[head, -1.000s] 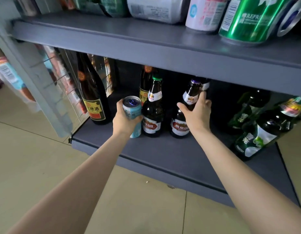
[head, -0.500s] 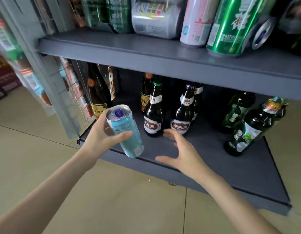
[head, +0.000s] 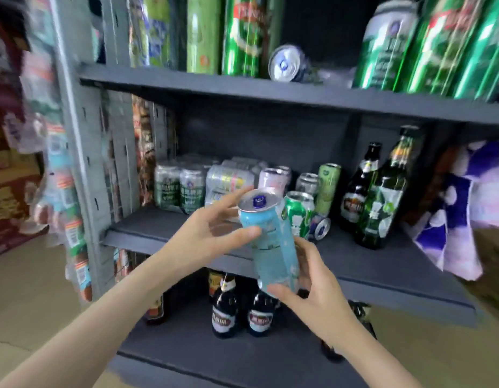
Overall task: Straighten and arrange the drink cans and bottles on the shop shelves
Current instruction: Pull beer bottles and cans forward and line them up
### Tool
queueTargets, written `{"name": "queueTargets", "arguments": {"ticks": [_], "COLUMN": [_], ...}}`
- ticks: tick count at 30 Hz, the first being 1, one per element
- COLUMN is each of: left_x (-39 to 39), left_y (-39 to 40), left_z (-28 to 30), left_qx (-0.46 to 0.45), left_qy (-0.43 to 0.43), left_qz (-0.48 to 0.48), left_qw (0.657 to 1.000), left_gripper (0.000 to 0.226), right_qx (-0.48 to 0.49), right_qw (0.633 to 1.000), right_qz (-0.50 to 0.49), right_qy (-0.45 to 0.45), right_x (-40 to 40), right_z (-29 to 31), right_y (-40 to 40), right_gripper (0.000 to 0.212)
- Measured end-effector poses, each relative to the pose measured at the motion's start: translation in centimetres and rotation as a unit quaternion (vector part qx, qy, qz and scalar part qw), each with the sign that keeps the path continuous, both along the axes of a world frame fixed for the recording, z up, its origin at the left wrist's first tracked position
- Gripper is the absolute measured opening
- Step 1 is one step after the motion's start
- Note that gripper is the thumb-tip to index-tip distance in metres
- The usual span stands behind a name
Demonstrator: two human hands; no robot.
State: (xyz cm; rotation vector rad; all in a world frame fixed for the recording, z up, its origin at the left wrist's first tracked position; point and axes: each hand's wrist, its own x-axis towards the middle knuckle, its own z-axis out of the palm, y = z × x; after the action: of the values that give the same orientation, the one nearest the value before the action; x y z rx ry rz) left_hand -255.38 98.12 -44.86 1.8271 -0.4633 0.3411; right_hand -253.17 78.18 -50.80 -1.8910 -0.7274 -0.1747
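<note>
Pale blue aluminium, slim and tall: the blue can (head: 270,242) is held tilted in mid-air in front of the middle shelf (head: 164,233), its silver top leaning left toward the viewer.

Left of the can, the left hand (head: 203,236) wraps its upper part, thumb across the near side and fingers reaching behind the rim. Right of and below the can, the right hand (head: 312,287) cups its base, thumb under the bottom edge and fingers curled up the far side. Both hands grip the can; likely a hand-over or a turn of the label before shelving.

Behind the can, to its left, shrink-wrapped packs (head: 181,189) of short green cans sit on the shelf, film glossy and creased. Just right of the can stands a green can (head: 298,214), smooth and metallic, with a fallen can (head: 322,228) lying on its side beside it, round end facing out. It wants standing up. Further right, 2 dark glass bottles (head: 374,191) stand upright, long-necked.

Below the can, 2 brown bottles (head: 240,309) stand on the bottom shelf.

Frame is motion-blurred; label text unreadable.
</note>
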Motion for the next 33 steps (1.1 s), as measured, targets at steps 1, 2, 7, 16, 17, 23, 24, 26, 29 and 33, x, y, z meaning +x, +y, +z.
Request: {"name": "queueTargets", "arguments": {"ticks": [1, 2, 7, 16, 17, 23, 24, 26, 29, 33], "left_x": [0.2, 0.4, 0.9, 6.6, 8.0, 14.8, 15.4, 16.2, 16.5, 14.4], "left_y": [-0.1, -0.1, -0.6, -1.8, -2.3, -6.4, -6.9, -7.6, -8.3, -8.9], "left_z": [1.6, 3.0, 7.5, 18.8, 20.3, 25.0, 24.9, 24.8, 24.8, 25.1], "left_qx": [-0.011, -0.026, -0.042, 0.103, 0.133, 0.532, 0.558, 0.559, 0.527, 0.467], "left_qy": [-0.034, -0.072, -0.23, -0.276, -0.278, -0.063, -0.02, 0.038, 0.057, 0.076], "left_qz": [0.024, 0.056, 0.274, 0.297, 0.297, 0.301, 0.305, 0.315, 0.322, 0.295], "left_qw": [0.999, 0.995, 0.933, 0.908, 0.904, 0.789, 0.772, 0.767, 0.785, 0.83], "left_gripper": [0.047, 0.043, 0.022, 0.025, 0.03, 0.08, 0.087, 0.09, 0.081, 0.072], "right_qx": [0.019, 0.041, 0.118, 0.08, 0.057, -0.05, -0.055, -0.064, -0.1, -0.095], "right_qw": [1.0, 0.999, 0.988, 0.959, 0.958, 0.975, 0.979, 0.984, 0.984, 0.981], "right_qz": [-0.011, -0.017, -0.018, -0.156, -0.168, -0.178, -0.173, -0.161, -0.149, -0.154], "right_qy": [-0.011, -0.023, -0.099, -0.222, -0.224, -0.123, -0.089, -0.033, 0.002, 0.066], "right_x": [-0.1, -0.1, -0.4, 2.9, 3.5, 6.2, 6.3, 6.6, 6.8, 5.8], "right_z": [1.6, 3.1, 9.7, 19.8, 21.1, 26.8, 27.3, 28.2, 29.7, 30.2], "right_y": [-0.4, -0.6, -0.6, -3.6, -4.1, -6.2, -6.3, -6.7, -6.8, -7.1], "right_gripper": [0.063, 0.063, 0.063, 0.064, 0.064, 0.065, 0.065, 0.063, 0.062, 0.06]}}
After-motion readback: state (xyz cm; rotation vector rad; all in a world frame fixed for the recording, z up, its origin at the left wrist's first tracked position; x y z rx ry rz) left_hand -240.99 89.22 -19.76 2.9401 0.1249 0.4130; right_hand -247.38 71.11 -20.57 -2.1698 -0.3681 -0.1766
